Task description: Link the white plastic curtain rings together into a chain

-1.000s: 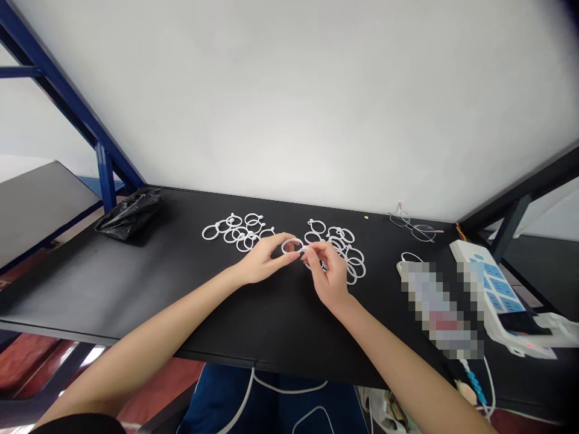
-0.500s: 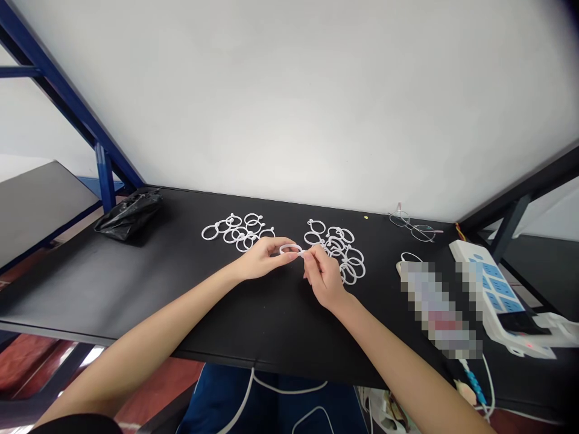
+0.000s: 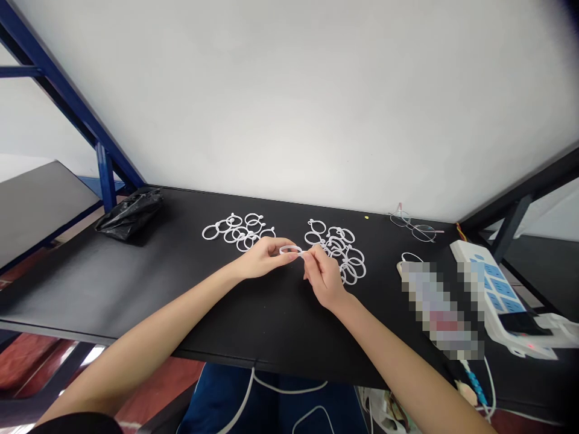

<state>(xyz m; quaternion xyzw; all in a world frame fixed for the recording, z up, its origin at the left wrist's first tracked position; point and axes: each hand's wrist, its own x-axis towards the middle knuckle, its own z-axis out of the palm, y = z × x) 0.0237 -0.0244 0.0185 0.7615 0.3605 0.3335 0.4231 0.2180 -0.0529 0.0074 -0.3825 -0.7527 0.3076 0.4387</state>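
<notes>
Between my two hands a white plastic ring (image 3: 291, 248), which looks like a curtain ring, is held just above the black table. My left hand (image 3: 265, 258) pinches its left and near side with thumb and fingers. With thumb and forefinger, my right hand (image 3: 323, 274) grips the small tab at the ring's right end; the fingertips hide part of it. Behind my left hand lies a loose group of similar white rings (image 3: 235, 221). A second pile of white rings (image 3: 356, 256) lies just behind and right of my right hand, some overlapping.
A crumpled black plastic bag (image 3: 131, 214) lies at the table's left end. To the right are eyeglasses (image 3: 411, 224), a blurred-out phone (image 3: 438, 310) with a cable, and a white power strip (image 3: 491, 289). A white wall (image 3: 289, 120) rises behind the black table (image 3: 217, 325).
</notes>
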